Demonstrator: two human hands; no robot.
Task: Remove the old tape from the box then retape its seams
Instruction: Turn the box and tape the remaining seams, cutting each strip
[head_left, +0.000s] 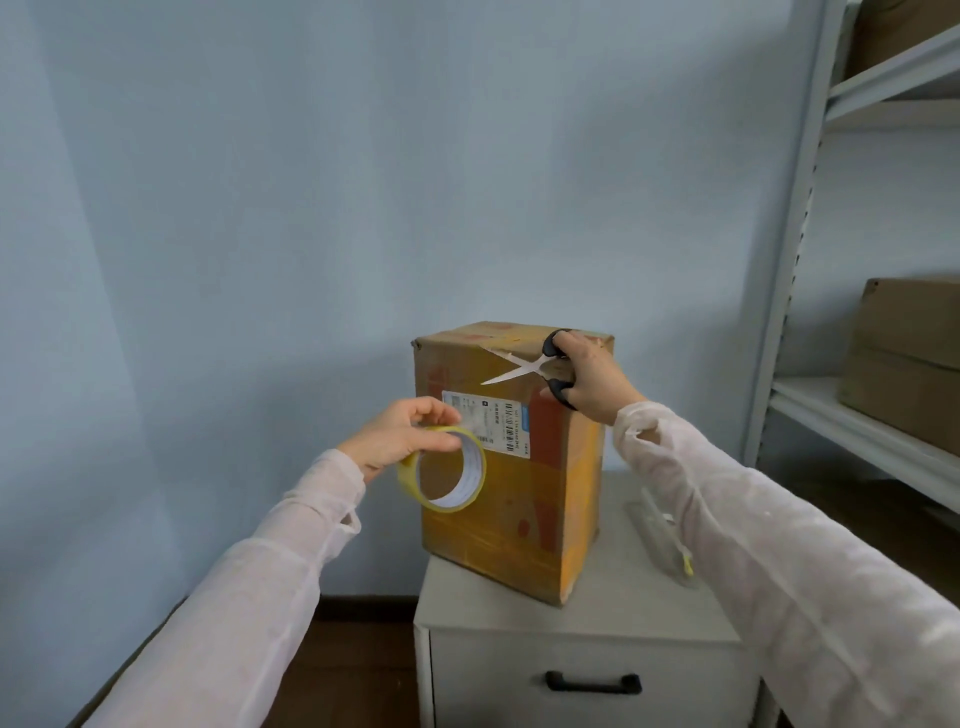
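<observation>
Box (511, 457) upright on cabinet worktop (613, 608), tape and scissors in hand.

Left hand (400, 435) in front of box's labelled face, fingers (439, 441) clenched on roll of yellow tape (442, 470). Right hand (589, 376) near box's top edge, fingers through handles of scissors (535, 366), blades spread. Strip of clear tape (662, 540) flat on worktop just right of box. Shelving (883, 260) with more boxes at far right.

The label (488, 423) on the box (511, 499) is too small to read, its left end hidden behind the tape roll (443, 470). The right sleeve (779, 545) covers part of a flat strip-like object (655, 530). At the right edge, the shelf (878, 436) and its cartons (906, 358) are cut off.
</observation>
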